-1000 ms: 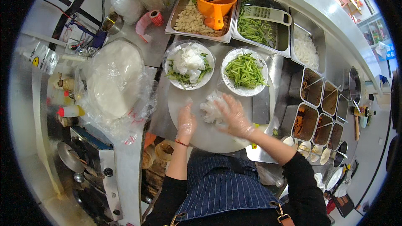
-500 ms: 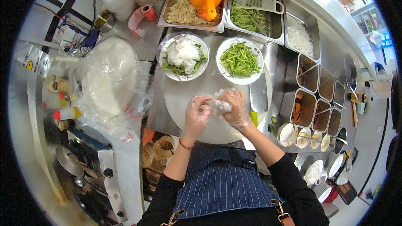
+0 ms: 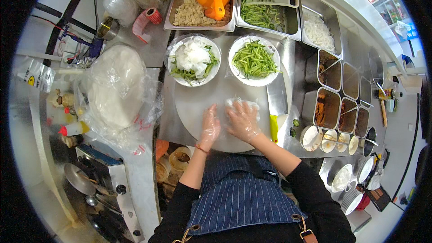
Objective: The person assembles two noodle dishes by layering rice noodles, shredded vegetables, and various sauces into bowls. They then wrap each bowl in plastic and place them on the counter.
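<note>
My right hand [image 3: 243, 121], in a clear plastic glove, lies palm down with spread fingers on a soft white clump [image 3: 250, 106] on the round white board [image 3: 193, 130]; most of the clump is hidden beneath it. Just to its left, my gloved left hand [image 3: 210, 123] rests edge down on the board, fingers stretched out, holding nothing. Beyond stand two white plates: the left plate [image 3: 171, 65] bears white translucent shreds [image 3: 193, 56] over green strips, the right plate [image 3: 235, 75] green strips [image 3: 254, 59]. A cleaver [image 3: 277, 99] with a yellow-green handle lies right of my right hand.
Metal trays of diced food [image 3: 191, 11], green strips [image 3: 263, 18] and white strips [image 3: 317, 31] line the back, with an orange strainer [image 3: 216, 0]. Seasoning tins [image 3: 327, 110] stand right. Left are a plastic-covered white mound [image 3: 118, 81] and a stove [image 3: 118, 180].
Both hands were raised together, gripping the white clump. Now they are apart: the left has let go and come down, the right presses the clump onto the board.
</note>
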A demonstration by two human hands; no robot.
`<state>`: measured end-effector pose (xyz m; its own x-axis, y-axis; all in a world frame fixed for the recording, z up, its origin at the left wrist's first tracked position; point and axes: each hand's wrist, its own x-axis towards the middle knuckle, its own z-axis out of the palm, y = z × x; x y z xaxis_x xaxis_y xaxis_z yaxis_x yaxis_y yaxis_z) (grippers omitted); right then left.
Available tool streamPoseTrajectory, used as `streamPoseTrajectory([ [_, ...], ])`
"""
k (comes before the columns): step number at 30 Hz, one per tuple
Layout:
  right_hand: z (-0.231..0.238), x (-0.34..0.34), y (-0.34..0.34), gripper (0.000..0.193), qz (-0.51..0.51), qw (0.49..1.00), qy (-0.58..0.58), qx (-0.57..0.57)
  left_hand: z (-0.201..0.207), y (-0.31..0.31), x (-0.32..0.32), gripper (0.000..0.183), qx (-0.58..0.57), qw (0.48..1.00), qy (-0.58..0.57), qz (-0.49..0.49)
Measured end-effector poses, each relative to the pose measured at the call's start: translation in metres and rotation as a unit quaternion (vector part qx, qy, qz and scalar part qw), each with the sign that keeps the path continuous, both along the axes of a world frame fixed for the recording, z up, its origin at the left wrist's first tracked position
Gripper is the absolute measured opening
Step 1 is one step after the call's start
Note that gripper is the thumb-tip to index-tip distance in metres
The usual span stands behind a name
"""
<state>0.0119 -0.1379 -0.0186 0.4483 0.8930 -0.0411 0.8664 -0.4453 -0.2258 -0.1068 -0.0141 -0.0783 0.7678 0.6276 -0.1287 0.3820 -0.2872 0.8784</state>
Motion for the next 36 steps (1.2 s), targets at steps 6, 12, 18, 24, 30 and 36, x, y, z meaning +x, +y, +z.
streamPoseTrajectory([
  [6,0.004,0.027,-0.047,0.027,-0.040,0.997,0.070,0.003,0.001,0.003,-0.019,0.053,0.026,1.000,0.004,0.013],
  [12,0.045,0.078,-0.040,0.024,-0.179,0.876,0.420,0.157,0.008,-0.003,-0.006,0.048,-0.004,1.000,0.019,0.014],
  [18,0.121,0.145,-0.005,0.034,-0.163,0.803,0.531,0.217,0.018,0.000,-0.006,0.044,0.064,0.998,0.004,0.013],
  [24,0.095,0.208,0.065,0.035,-0.130,0.966,0.197,0.104,0.020,0.003,-0.008,0.043,0.038,0.999,0.014,0.019],
  [30,0.027,0.211,0.099,0.046,-0.024,0.994,0.020,-0.100,0.023,-0.004,0.014,0.043,0.114,0.993,0.020,-0.011],
  [36,0.081,0.193,0.089,0.051,0.008,0.989,0.043,-0.141,0.018,-0.030,0.073,0.038,0.247,0.963,0.016,-0.106],
])
